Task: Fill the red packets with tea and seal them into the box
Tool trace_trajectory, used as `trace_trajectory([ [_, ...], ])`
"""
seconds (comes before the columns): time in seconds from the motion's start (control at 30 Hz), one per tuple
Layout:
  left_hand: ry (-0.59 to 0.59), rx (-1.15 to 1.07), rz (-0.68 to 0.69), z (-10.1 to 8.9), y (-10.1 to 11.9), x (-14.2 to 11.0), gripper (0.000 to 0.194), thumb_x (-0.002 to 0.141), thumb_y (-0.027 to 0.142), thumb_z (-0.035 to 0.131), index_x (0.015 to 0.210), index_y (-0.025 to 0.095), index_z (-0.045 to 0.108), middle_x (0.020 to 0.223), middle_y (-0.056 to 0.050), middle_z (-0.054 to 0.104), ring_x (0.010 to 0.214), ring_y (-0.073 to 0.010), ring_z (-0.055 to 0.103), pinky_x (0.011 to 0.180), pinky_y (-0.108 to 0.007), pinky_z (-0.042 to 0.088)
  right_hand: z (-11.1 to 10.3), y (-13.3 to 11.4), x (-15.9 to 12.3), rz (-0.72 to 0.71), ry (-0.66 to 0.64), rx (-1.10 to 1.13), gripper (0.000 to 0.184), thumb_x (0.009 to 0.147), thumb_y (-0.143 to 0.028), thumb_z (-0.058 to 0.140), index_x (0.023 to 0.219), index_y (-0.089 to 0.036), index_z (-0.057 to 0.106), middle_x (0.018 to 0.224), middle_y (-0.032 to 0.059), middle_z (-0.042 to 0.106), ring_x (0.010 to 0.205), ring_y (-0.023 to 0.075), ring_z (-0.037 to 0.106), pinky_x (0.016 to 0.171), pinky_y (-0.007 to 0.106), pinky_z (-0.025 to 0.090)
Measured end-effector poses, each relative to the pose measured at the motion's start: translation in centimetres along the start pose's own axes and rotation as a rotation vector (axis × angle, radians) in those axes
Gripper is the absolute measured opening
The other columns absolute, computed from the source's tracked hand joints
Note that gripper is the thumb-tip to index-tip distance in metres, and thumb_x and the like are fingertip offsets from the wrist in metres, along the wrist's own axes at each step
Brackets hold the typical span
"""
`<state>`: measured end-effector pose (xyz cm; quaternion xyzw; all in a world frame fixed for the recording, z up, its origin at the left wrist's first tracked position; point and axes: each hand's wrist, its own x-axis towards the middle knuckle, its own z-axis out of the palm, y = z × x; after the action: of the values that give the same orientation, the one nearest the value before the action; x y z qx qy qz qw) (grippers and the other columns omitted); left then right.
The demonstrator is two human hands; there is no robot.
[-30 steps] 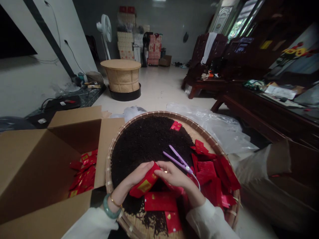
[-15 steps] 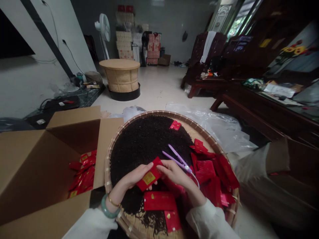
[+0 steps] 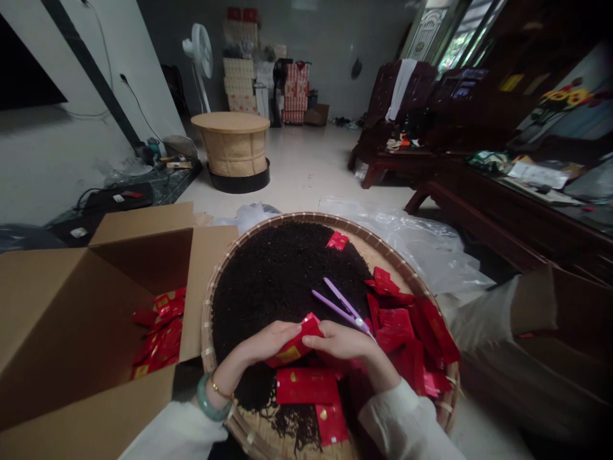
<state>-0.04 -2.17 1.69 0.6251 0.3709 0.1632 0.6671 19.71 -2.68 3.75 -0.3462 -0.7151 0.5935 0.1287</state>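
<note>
Between my two hands is a red foil packet (image 3: 290, 352) with a gold patch, held over a round bamboo tray (image 3: 207, 326). My left hand (image 3: 272, 340), with a green bangle at the wrist, is closed on the packet's left side. On the other side, my right hand (image 3: 342, 342) pinches its upper edge, thumb in front. Dark loose leaves (image 3: 278, 268), looking like tea, cover much of the tray. A purple mini hair straightener (image 3: 342, 305) lies with its arms apart just beyond my right hand. Flat red packets (image 3: 307, 386) lie below my hands, and more red packets (image 3: 395, 329) are heaped at the right.
To the left, an open cardboard box (image 3: 62, 306) contains several red packets (image 3: 160, 338). Clear plastic sheeting (image 3: 397, 236) lies behind the tray. A dark wooden table (image 3: 502, 217) and another carton (image 3: 565, 319) are on the right. A small red packet (image 3: 338, 240) rests on the leaves.
The packet was tilted up with its gold patch facing me; now its top is folded or bent between my fingers and it sits lower. Both hands stay on it.
</note>
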Motion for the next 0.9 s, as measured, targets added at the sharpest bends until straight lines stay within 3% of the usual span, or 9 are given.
trace_trajectory([
  [0.2, 0.014, -0.013, 0.005, 0.0, 0.0, -0.1, 0.058, 0.082, 0.063, 0.044, 0.086, 0.010, 0.067, 0.073, -0.002, 0.063, 0.063, -0.0118, 0.045, 0.059, -0.022, 0.037, -0.5, -0.5, -0.1, -0.106, -0.096, 0.056, 0.052, 0.080, -0.063, 0.050, 0.083, -0.013, 0.066, 0.073, 0.0012, 0.058, 0.070, 0.0140, 0.051, 0.074, 0.027, 0.045],
  [0.43, 0.121, -0.206, -0.005, 0.1, 0.9, -0.2, 0.060, 0.074, 0.068, 0.051, 0.080, 0.010, 0.065, 0.067, -0.002, 0.059, 0.059, -0.0113, 0.044, 0.055, -0.023, 0.036, -1.2, -1.7, -0.3, -0.068, 0.012, 0.160, 0.050, 0.078, -0.061, 0.057, 0.092, -0.014, 0.067, 0.084, 0.0039, 0.065, 0.084, 0.0189, 0.059, 0.089, 0.036, 0.045],
  [0.5, 0.134, -0.263, -0.008, 0.1, 0.8, -0.2, 0.061, 0.072, 0.069, 0.054, 0.081, 0.010, 0.065, 0.066, -0.001, 0.059, 0.058, -0.0109, 0.044, 0.055, -0.023, 0.036, -1.4, -1.9, -0.2, -0.086, 0.029, 0.081, 0.048, 0.081, -0.062, 0.051, 0.084, -0.017, 0.065, 0.077, 0.0002, 0.063, 0.080, 0.0175, 0.058, 0.099, 0.041, 0.038],
  [0.57, 0.167, -0.287, -0.002, 0.1, 0.6, -0.2, 0.062, 0.071, 0.070, 0.055, 0.081, 0.009, 0.065, 0.064, -0.001, 0.059, 0.056, -0.0102, 0.044, 0.055, -0.022, 0.036, -1.6, -2.1, -0.1, -0.097, 0.037, -0.036, 0.048, 0.085, -0.062, 0.045, 0.071, -0.018, 0.060, 0.064, -0.0044, 0.054, 0.071, 0.0147, 0.055, 0.109, 0.045, 0.022],
  [0.63, 0.197, -0.280, 0.002, 0.1, 0.5, -0.1, 0.062, 0.071, 0.070, 0.054, 0.080, 0.009, 0.065, 0.064, -0.001, 0.060, 0.056, -0.0104, 0.045, 0.055, -0.022, 0.036, -1.8, -2.2, 0.0, -0.088, 0.039, -0.112, 0.049, 0.086, -0.061, 0.043, 0.063, -0.019, 0.052, 0.058, -0.0070, 0.044, 0.063, 0.0122, 0.050, 0.112, 0.046, 0.013],
  [0.7, 0.200, -0.258, -0.003, 0.0, 0.4, 0.0, 0.061, 0.074, 0.068, 0.052, 0.083, 0.009, 0.066, 0.069, -0.003, 0.064, 0.059, -0.0125, 0.050, 0.058, -0.024, 0.040, -1.9, -2.2, 0.0, -0.076, 0.040, -0.143, 0.048, 0.087, -0.059, 0.042, 0.062, -0.019, 0.048, 0.058, -0.0070, 0.040, 0.061, 0.0116, 0.047, 0.111, 0.046, 0.017],
  [0.8, 0.216, -0.170, 0.045, -0.2, 0.2, 0.2, 0.058, 0.082, 0.062, 0.044, 0.099, 0.011, 0.067, 0.090, -0.009, 0.070, 0.081, -0.0205, 0.061, 0.076, -0.031, 0.047, -1.8, -2.0, 0.1, -0.054, 0.088, -0.140, 0.047, 0.087, -0.060, 0.039, 0.066, -0.020, 0.050, 0.064, -0.0041, 0.045, 0.065, 0.0135, 0.047, 0.095, 0.041, 0.037],
  [0.9, 0.399, 0.117, 0.196, -0.1, 0.0, 0.2, 0.052, 0.086, 0.051, 0.045, 0.124, 0.017, 0.056, 0.119, -0.011, 0.063, 0.111, -0.0244, 0.055, 0.098, -0.040, 0.040, -1.6, -1.4, 0.4, -0.018, 0.208, -0.087, 0.048, 0.087, -0.063, 0.037, 0.073, -0.020, 0.053, 0.071, -0.0008, 0.051, 0.068, 0.0150, 0.048, 0.076, 0.033, 0.045],
])
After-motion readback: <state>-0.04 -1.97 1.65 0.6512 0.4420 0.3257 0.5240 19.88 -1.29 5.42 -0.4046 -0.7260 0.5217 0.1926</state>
